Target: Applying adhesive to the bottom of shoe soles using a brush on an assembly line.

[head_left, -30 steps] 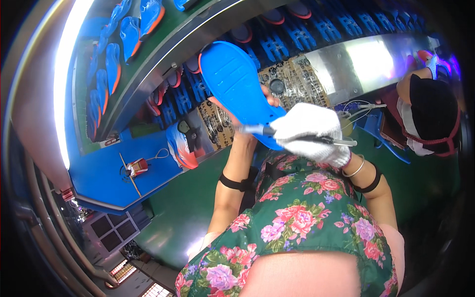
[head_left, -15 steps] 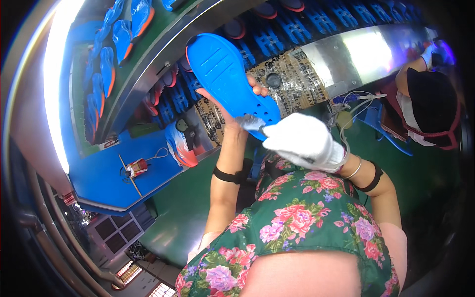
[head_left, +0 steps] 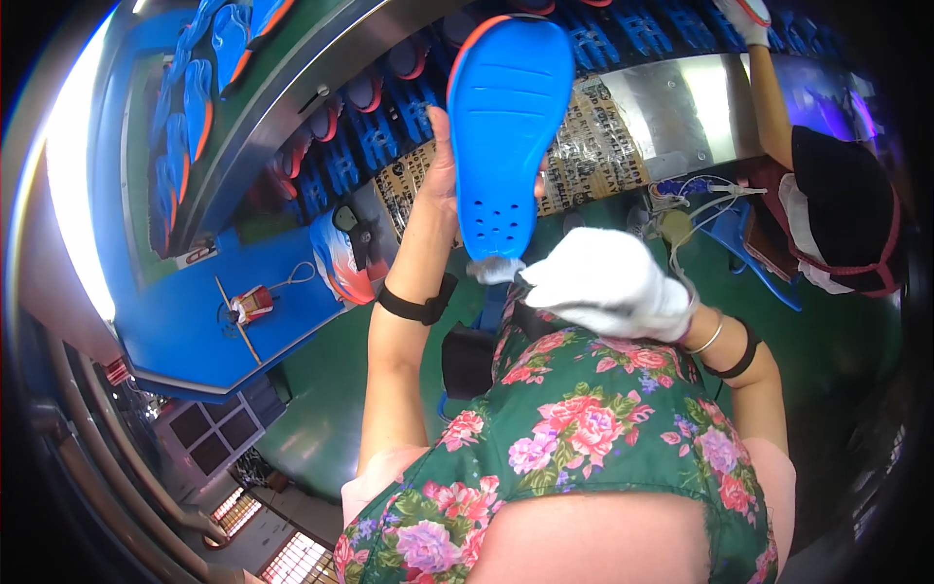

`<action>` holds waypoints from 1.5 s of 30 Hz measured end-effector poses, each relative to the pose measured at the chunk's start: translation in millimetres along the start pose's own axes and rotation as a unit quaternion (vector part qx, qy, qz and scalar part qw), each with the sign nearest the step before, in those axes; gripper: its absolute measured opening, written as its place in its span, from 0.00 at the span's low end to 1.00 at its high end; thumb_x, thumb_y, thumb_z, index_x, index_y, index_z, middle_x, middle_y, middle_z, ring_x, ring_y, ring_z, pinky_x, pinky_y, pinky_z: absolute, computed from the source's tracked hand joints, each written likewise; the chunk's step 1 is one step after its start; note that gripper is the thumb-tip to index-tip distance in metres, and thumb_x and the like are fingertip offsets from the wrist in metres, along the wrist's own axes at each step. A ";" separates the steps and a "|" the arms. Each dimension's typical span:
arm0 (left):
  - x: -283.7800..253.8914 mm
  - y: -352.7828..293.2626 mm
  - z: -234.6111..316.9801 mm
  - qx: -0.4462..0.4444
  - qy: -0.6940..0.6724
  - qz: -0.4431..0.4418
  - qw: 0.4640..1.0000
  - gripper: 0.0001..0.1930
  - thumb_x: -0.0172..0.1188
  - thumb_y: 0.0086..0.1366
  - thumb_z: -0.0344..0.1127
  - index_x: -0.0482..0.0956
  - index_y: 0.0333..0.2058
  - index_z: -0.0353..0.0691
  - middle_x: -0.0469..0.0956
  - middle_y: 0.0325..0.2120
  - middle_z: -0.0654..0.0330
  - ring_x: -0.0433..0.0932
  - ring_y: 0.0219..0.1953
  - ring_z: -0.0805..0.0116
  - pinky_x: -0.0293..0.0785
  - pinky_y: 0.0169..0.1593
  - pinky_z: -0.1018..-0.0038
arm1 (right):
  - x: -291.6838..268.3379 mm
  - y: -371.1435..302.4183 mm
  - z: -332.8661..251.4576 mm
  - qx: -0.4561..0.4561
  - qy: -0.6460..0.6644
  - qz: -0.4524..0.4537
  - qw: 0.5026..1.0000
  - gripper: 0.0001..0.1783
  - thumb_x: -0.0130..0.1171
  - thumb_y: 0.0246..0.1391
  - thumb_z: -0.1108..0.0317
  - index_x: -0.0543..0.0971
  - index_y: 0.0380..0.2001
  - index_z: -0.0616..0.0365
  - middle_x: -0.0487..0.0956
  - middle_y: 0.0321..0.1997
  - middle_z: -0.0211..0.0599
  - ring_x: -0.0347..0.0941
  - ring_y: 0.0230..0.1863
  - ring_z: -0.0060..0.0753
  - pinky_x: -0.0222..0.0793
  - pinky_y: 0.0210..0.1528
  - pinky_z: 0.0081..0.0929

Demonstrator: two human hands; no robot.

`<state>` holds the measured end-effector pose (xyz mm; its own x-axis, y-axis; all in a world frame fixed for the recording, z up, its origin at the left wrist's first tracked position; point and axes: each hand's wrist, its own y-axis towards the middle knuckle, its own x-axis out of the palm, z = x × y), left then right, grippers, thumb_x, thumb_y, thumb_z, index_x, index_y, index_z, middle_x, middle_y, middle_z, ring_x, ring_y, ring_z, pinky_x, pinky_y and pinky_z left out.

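Observation:
My left hand (head_left: 443,165) holds up a blue shoe sole (head_left: 506,127) with an orange rim, its flat underside facing me, heel end down. My right hand (head_left: 608,282) wears a white glove and grips a small brush whose pale bristles (head_left: 494,270) touch the sole's lower end. A black band (head_left: 416,304) circles my left forearm, and another one (head_left: 730,360) sits on my right forearm beside a thin bracelet.
A conveyor (head_left: 389,127) carries several blue and orange soles. A metal shelf (head_left: 681,107) and printed cardboard (head_left: 584,156) lie behind. A finished shoe (head_left: 341,263) rests on a blue table (head_left: 195,321). Another person (head_left: 837,214) in a dark cap works at right, gloved hand (head_left: 744,19) raised.
The sole rose higher and turned more upright in my left hand. My gloved right hand slid down from the sole's middle to its lower end.

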<state>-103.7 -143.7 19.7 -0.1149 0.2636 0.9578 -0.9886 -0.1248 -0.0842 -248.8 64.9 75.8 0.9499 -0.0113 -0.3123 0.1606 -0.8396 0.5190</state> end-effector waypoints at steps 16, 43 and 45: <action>1.3 15.3 11.9 -0.112 0.257 0.219 0.935 0.55 0.46 0.58 0.83 0.65 0.68 0.39 0.78 0.56 0.44 0.84 0.47 0.45 0.85 0.44 0.44 | -18.1 10.5 16.4 0.141 0.076 0.016 0.987 0.08 0.73 0.49 0.73 0.88 0.35 0.55 0.87 0.39 0.36 0.85 0.42 0.35 0.79 0.49 0.31; 5.8 7.1 -99.7 0.172 -0.054 0.061 0.982 0.51 0.64 0.56 0.60 0.58 0.71 0.35 0.68 0.66 0.43 0.73 0.62 0.45 0.70 0.67 0.50 | -44.4 5.6 -5.2 0.074 -0.149 0.251 0.954 0.10 0.73 0.47 0.74 0.87 0.36 0.57 0.88 0.38 0.38 0.85 0.37 0.37 0.79 0.41 0.31; 27.0 21.9 -103.4 0.212 -0.036 0.070 0.974 0.53 0.68 0.55 0.59 0.56 0.72 0.38 0.66 0.67 0.44 0.71 0.64 0.49 0.69 0.68 0.54 | -46.7 9.2 -7.6 0.089 -0.136 0.261 0.951 0.10 0.73 0.45 0.76 0.88 0.34 0.59 0.88 0.38 0.42 0.85 0.39 0.35 0.79 0.43 0.30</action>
<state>-138.5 -40.5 15.2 -0.2230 0.1507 0.9631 -0.8326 -0.5432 -0.1078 -289.7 61.9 101.2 0.7794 -0.5723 -0.2549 -0.3856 -0.7588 0.5249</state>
